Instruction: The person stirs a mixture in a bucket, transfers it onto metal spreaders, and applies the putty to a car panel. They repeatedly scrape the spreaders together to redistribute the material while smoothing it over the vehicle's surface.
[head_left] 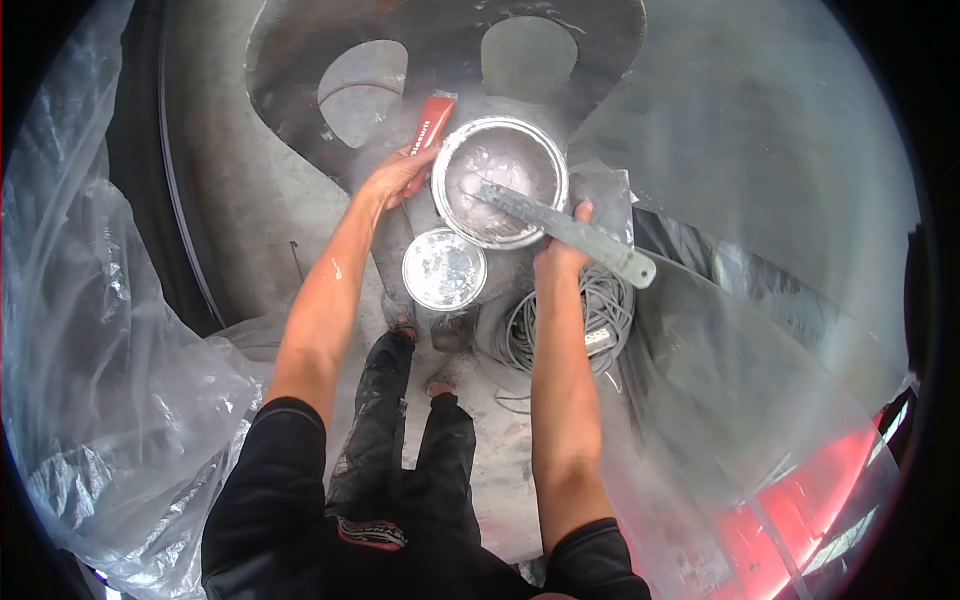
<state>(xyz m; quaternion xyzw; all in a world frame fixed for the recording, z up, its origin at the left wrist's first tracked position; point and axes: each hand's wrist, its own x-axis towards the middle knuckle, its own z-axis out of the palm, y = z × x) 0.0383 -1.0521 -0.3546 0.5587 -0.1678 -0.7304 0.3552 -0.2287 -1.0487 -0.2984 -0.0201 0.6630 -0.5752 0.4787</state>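
My left hand is closed around a red tube with white lettering, right beside the can. An open metal can holds pale, thick putty. My right hand grips the can at its lower right side, thumb up near the rim. Across that rim lies a flat, grey, putty-smeared metal stirring stick; its tip is in the putty and its holed end passes over my right hand. Some of the right fingers are hidden under the stick and can. A round, smeared lid sits just below the can.
A dark panel with two large cut-outs stands ahead. Coiled grey cable with a power strip lies near my right forearm. Clear plastic sheeting hangs at left, with more sheeting at right over something red.
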